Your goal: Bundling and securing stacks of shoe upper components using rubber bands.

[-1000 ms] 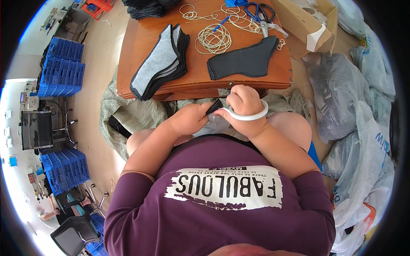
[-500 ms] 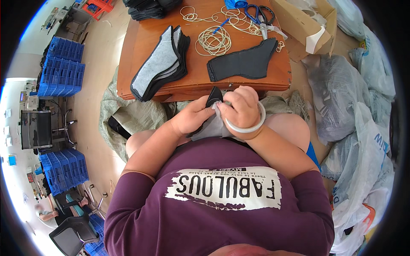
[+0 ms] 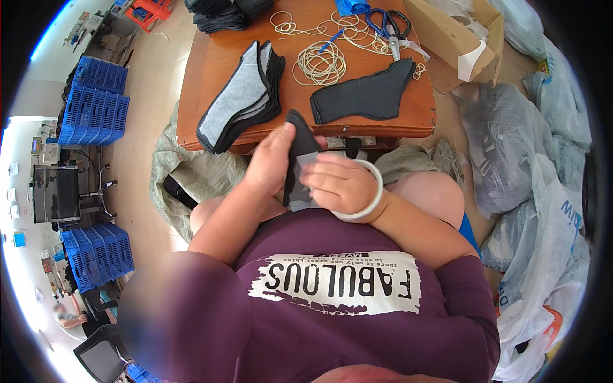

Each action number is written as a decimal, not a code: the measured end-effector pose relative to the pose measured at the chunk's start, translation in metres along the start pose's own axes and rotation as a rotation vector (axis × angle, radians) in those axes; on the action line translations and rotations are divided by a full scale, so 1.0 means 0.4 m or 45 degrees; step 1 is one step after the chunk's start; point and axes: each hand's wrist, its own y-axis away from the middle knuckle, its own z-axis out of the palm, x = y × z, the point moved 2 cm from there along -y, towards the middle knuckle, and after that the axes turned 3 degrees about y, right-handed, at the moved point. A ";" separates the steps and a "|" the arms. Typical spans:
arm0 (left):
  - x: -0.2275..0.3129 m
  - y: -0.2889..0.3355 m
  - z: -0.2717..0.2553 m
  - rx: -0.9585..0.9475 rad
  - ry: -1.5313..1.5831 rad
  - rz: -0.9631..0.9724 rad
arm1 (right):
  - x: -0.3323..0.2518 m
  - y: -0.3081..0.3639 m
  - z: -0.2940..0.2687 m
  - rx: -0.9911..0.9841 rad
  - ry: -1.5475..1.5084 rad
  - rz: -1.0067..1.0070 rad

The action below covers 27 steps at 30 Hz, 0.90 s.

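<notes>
At six o'clock of the bench (image 3: 212,71), a slim black piece (image 3: 300,137) tilts toward eleven, round-tipped, pale grey lower down. The left hand (image 3: 271,159) clamps its nine-o'clock side; the right hand (image 3: 343,182) lies against the grey, its grip unclear.

The left grip (image 3: 271,161) pinches, thumb (image 3: 288,127) extended, while the right grip (image 3: 341,185) points its fingers (image 3: 320,176) leftward.
</notes>
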 end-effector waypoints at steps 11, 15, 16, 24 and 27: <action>0.308 0.118 -0.095 0.334 0.272 0.989 | 0.043 0.099 0.076 -1.372 -0.168 0.802; 0.267 0.085 -0.048 0.735 0.001 0.762 | 0.062 0.074 0.056 -0.516 -0.618 0.768; 0.231 0.066 -0.039 0.600 -0.144 0.716 | 0.065 0.072 0.044 -0.029 -0.895 0.657; 0.098 -0.011 0.037 0.027 -0.413 0.380 | 0.038 0.047 0.026 -0.162 -1.305 0.891; 0.078 -0.006 0.029 -0.090 -0.523 0.176 | 0.044 0.109 0.090 -0.163 -1.210 0.849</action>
